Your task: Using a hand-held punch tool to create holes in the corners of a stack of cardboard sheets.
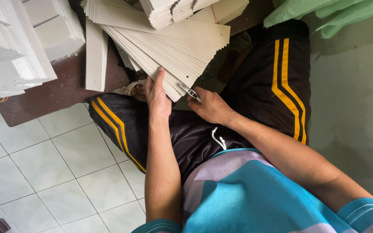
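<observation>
A fanned stack of long beige cardboard strips (173,47) rests across my lap, spreading out toward the upper right. My left hand (157,96) grips the near end of the fan, thumb on top. My right hand (210,105) holds a small metal clip (191,92) at the same corner of the strips. Black shorts with yellow stripes (195,133) lie beneath both hands.
Stacks of white cardboard pieces (18,39) sit on a dark brown board (61,92) at the upper left. One loose strip (96,56) lies upright beside the fan. More bundles (182,8) lie at the top. Green mesh sacks (324,13) fill the upper right. White floor tiles (52,172) spread at the lower left.
</observation>
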